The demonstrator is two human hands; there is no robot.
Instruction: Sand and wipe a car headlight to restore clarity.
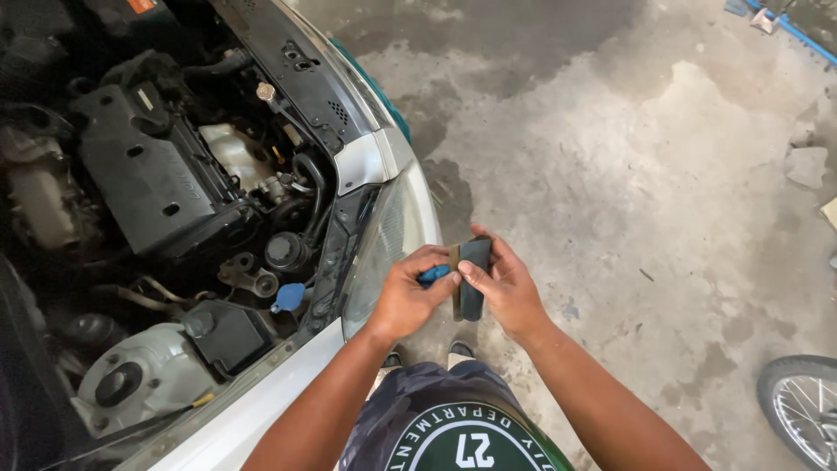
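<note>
Both hands meet in front of my chest, just off the car's front corner. My right hand point(506, 290) grips a flat dark rectangular piece point(473, 266) with a brownish edge, held upright between thumb and fingers. My left hand point(407, 295) is closed on a small blue object point(433, 276) that touches the dark piece. What the blue object is cannot be made out; most of it is hidden in the fist.
An open engine bay point(166, 192) fills the left, with a black engine cover point(144, 170), a blue reservoir cap point(289, 296) and the headlight point(384, 244) next to my left hand. Stained concrete floor point(628, 174) spreads right. A bicycle wheel point(802, 406) shows at lower right.
</note>
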